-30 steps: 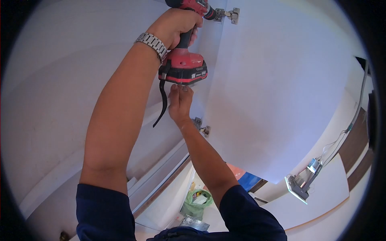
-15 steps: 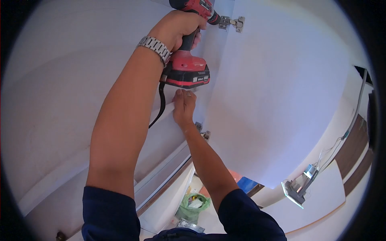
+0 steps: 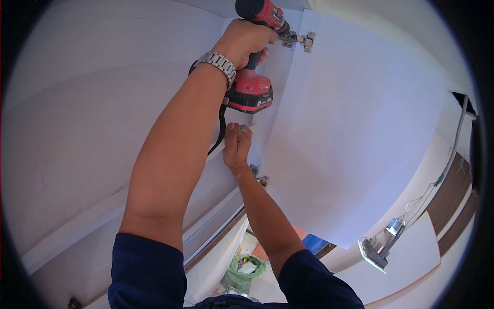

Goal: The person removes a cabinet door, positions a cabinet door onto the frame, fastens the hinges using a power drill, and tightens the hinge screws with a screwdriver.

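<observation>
1. grips the red and black drill by its handle in the left hand.
2. aims its chuck at the upper hinge of the white door.
3. holds the right hand curled below the drill's battery, above the lower hinge; cannot tell whether grasping anything.
4. wears a metal watch just behind the left hand.

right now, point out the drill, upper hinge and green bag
Drill [image 3: 252, 82]: head view, on its red base.
Upper hinge [image 3: 307, 42]: head view, plate at right.
Green bag [image 3: 240, 281]: head view, outer side.
</observation>
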Motion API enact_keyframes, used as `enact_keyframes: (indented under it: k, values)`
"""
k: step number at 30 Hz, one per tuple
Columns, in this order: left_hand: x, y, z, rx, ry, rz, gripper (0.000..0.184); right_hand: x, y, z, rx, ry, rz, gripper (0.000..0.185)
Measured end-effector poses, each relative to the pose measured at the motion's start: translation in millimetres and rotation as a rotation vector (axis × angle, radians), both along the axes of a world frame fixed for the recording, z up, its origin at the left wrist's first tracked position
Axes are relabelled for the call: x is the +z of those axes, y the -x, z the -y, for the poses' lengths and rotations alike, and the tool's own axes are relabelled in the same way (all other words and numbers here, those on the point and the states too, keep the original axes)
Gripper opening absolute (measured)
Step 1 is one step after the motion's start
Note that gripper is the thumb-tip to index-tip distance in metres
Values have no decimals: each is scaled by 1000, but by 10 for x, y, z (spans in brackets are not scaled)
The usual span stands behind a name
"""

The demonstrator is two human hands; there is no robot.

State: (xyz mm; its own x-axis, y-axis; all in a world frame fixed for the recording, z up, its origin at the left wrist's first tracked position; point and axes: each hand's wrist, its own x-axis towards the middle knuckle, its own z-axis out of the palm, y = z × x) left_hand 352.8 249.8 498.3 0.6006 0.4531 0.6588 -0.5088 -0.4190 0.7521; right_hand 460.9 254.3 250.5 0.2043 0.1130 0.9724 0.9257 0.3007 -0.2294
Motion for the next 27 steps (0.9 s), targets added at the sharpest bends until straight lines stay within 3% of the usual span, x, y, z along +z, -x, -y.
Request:
enact_keyframes:
  k: [27]
  values:
    - [-13, -42, -49, -28, -38, 3, 16, -6, -28, -18, -23, -7, -3, 39]
